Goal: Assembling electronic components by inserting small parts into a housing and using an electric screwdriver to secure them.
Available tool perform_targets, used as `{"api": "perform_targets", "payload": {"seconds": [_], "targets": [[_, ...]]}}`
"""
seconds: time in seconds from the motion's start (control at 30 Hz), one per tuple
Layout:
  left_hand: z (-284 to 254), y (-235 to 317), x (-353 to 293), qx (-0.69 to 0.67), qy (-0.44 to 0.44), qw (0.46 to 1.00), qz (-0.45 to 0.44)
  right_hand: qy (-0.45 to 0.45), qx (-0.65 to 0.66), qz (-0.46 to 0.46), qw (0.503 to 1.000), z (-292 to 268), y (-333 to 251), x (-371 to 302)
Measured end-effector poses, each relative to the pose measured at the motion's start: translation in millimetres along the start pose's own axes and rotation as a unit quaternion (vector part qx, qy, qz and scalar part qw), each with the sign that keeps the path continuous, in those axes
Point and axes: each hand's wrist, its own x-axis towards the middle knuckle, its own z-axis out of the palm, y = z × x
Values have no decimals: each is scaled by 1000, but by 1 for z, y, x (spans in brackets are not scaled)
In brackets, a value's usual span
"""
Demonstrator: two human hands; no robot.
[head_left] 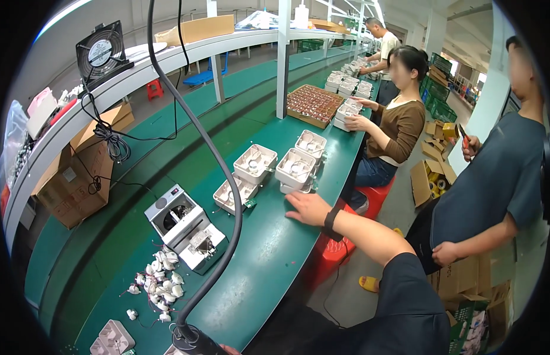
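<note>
My right hand (310,208), with a dark band on its wrist, reaches forward over the green workbench. Its fingers are stretched out beside the near end of a stack of white plastic housings (295,167); whether the fingertips touch the stack I cannot tell. More open white housings (255,163) stand to the left of it, with small parts and wires inside. Of my left hand (229,349) only a sliver shows at the lower edge, beside a black, cable-fed object (195,340); its fingers are hidden.
A grey machine (186,228) stands left of a thick black cable (236,219). Near it lie a pile of small white wired parts (159,284) and another housing (112,338). Co-workers sit and stand along the right side. A partitioned tray (315,105) lies farther up the bench.
</note>
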Motion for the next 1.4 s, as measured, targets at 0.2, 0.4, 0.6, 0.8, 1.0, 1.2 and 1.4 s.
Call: {"api": "perform_targets", "payload": {"seconds": [0.2,0.4,0.6,0.8,1.0,1.2,1.4], "targets": [[2,5,2,-15,0,1000,-7,-32,-3,9,999,15,43,10],[3,12,0,47,-37,998,-10,-56,-18,27,998,12,68,15],[2,2,8,42,-35,998,1,-84,-29,58,994,-5,5,37],[10,13,32,138,-74,987,21,-168,525,-71,831,-81,-186,22],[10,23,25,187,-73,979,26,-201,892,53,402,-104,-312,12],[-79,51,-9,307,137,942,1,-51,883,69,461,-109,-341,22],[-286,47,-83,713,466,516,-89,27,873,17,487,-82,-363,23]]}}
